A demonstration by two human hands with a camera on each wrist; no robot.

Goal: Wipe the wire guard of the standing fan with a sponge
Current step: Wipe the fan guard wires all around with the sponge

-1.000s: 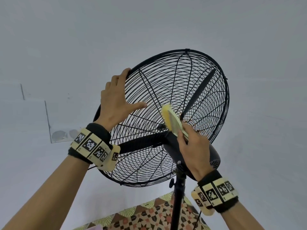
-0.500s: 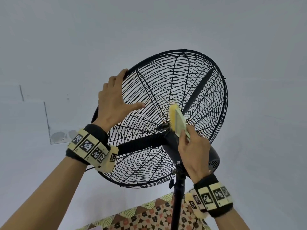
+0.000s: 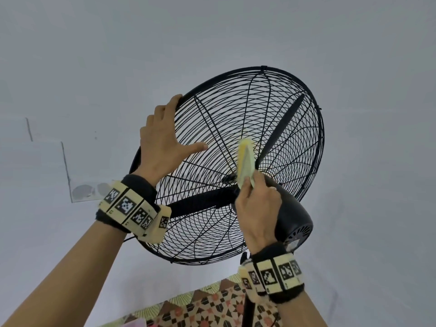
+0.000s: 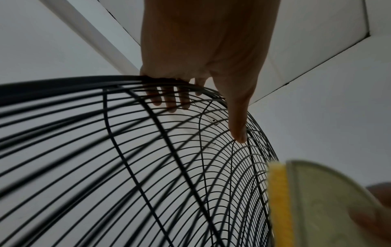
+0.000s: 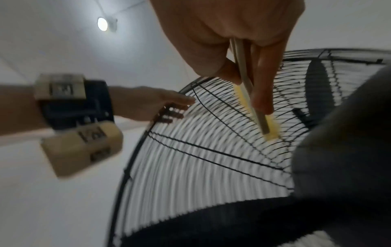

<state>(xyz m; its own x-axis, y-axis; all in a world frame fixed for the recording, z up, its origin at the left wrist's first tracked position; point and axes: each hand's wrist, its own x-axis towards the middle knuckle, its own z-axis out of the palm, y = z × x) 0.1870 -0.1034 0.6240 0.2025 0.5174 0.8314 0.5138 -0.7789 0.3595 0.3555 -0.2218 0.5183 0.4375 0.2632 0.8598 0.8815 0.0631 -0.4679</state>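
The black wire guard [image 3: 236,109] of the standing fan tilts up in front of me, seen from behind. My left hand [image 3: 165,147] grips its upper left rim: the fingers hook over the rim [image 4: 169,100] and the thumb lies along the rear wires. My right hand [image 3: 250,182] pinches a yellow sponge [image 3: 245,161] with a green scouring face. The sponge's yellow edge presses on the rear wires just above the hub [image 5: 273,132]. The sponge [image 4: 279,200] also shows at the lower right of the left wrist view. A black blade [image 3: 280,128] sits inside the guard.
The black motor housing [image 3: 292,218] juts out right beside my right hand. The fan's pole [image 3: 247,312] drops below it. A patterned floor covering [image 3: 207,308] lies below. White walls surround the fan, and a ceiling lamp [image 5: 102,24] glows above.
The sponge has slid a little upward across the rear wires near the hub, my right hand following. My left hand has kept its hold on the rim.
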